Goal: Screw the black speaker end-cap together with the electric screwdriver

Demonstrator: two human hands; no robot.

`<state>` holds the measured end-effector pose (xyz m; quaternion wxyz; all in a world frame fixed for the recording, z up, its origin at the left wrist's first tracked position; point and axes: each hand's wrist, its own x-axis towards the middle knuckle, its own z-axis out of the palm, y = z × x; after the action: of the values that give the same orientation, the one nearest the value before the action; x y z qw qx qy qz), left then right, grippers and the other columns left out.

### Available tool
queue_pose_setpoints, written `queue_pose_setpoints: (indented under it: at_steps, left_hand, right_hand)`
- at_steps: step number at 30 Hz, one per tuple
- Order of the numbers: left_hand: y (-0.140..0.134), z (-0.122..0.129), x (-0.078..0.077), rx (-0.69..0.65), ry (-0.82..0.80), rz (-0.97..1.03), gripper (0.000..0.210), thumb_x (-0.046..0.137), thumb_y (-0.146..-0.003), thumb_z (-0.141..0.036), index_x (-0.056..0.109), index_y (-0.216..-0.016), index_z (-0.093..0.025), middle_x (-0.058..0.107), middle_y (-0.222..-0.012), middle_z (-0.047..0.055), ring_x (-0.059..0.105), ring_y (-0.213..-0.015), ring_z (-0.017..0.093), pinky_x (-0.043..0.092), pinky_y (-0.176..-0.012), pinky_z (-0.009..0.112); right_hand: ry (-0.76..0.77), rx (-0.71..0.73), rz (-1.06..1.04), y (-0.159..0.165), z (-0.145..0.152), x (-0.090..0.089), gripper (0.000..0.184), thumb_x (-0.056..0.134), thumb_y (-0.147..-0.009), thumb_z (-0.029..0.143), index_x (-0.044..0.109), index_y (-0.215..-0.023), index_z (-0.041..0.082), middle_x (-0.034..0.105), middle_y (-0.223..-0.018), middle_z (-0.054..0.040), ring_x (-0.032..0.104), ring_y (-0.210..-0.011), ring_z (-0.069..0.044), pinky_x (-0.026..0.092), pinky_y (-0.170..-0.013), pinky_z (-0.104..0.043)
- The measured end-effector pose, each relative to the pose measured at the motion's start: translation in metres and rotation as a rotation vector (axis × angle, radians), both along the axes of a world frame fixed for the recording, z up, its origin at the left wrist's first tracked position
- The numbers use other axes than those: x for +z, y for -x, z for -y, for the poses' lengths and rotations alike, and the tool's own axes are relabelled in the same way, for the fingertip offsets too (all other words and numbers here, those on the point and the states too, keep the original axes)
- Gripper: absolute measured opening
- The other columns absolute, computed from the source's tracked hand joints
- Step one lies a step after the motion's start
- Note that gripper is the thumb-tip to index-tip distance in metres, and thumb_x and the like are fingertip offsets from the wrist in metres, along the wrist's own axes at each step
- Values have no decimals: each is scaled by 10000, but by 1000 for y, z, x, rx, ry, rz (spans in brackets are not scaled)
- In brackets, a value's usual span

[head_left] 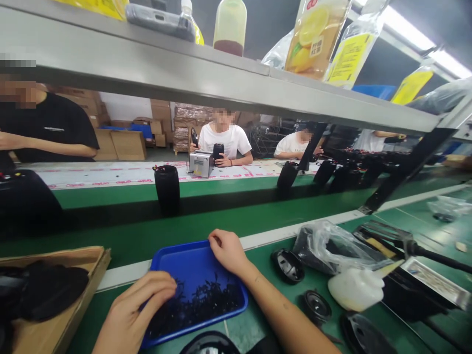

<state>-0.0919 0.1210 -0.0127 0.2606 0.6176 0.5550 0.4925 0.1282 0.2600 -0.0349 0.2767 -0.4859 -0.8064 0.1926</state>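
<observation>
A blue tray (180, 258) lies on the green bench in front of me, with many small black parts (208, 297) heaped toward its near side. My left hand (147, 295) hangs over the tray's left side, fingers and thumb drawn together; whatever is between them cannot be made out. At the far right corner, my right hand (229, 250) has its fingers curled over the tray's rim. Close to me, below the tray, a round black part (210, 341) is partly cut off by the frame.
On the left stands a cardboard box (83, 285) of black pieces. To the right lie black round parts (287, 265), a white bottle (356, 289) and a plastic bag (332, 246). Beyond runs a green conveyor with black cylinders (167, 189); overhead, a shelf (221, 73) holds bottles. Co-workers sit opposite.
</observation>
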Motion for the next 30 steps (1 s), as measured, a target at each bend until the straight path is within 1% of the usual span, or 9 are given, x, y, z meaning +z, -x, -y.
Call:
queue_pose_setpoints:
  at_steps: [5,8,10,13,15,19,23,27,30]
  left_hand:
    - [2,1,4,179,59,53,393,643,-819,-613,764,-695,-260,690,-661,20,645,-616,171,512,-610,196]
    - [9,6,3,303,112,85,442,660,-796,-666,729,-669,-248,704,-706,15,645,-689,165,509,-690,186]
    - [12,6,0,329,125,140,407,686,-782,-667,762,-769,-268,738,-768,6,660,-735,166,514,-748,182]
    - [13,0,-6,185,130,49,350,707,-784,-613,807,-911,-303,787,-960,24,708,-905,218,516,-865,228]
    - [14,-7,-10,62,121,-92,290,714,-780,-548,825,-905,-311,783,-1032,47,700,-1004,273,497,-930,286]
    - [22,-15,-19,-45,132,-235,208,769,-720,-514,836,-810,-339,791,-935,67,696,-932,319,484,-913,371]
    - [30,-10,-33,-99,158,-389,203,886,-586,-379,832,-778,-341,790,-874,87,617,-1069,447,353,-1032,572]
    - [27,-1,-44,-152,112,-531,243,758,-683,-174,812,-869,-321,765,-888,46,558,-1171,403,229,-1119,602]
    - [21,2,-45,-174,73,-614,187,675,-759,-158,784,-841,-285,748,-860,35,573,-1143,367,169,-1134,606]
  right_hand:
    - [4,9,10,0,0,-2,224,587,-1032,323,656,-950,127,656,-892,-32,647,-823,-150,579,-828,-344]
    - [4,12,16,0,-1,-3,221,587,-1032,324,658,-960,128,657,-901,-34,648,-831,-152,579,-834,-348]
    - [2,15,19,0,-1,-2,223,589,-1031,325,658,-959,126,657,-899,-33,649,-830,-153,579,-833,-348]
    - [2,19,23,0,-1,0,223,588,-1032,322,657,-953,125,657,-891,-32,649,-822,-150,580,-826,-344]
    - [4,19,25,0,-1,0,221,588,-1031,320,657,-954,125,656,-889,-31,649,-820,-150,580,-826,-344]
    - [12,21,24,0,-2,-1,216,594,-1028,319,657,-962,123,656,-896,-32,650,-830,-154,579,-834,-351]
    - [19,22,21,0,-4,-2,215,596,-1027,315,657,-957,121,656,-889,-30,651,-828,-154,579,-835,-354]
    - [20,25,24,-1,-3,0,213,596,-1027,312,658,-953,122,657,-884,-28,650,-820,-152,579,-831,-350]
    - [17,24,26,0,-3,1,211,596,-1027,308,657,-949,122,656,-883,-28,649,-819,-151,579,-829,-348]
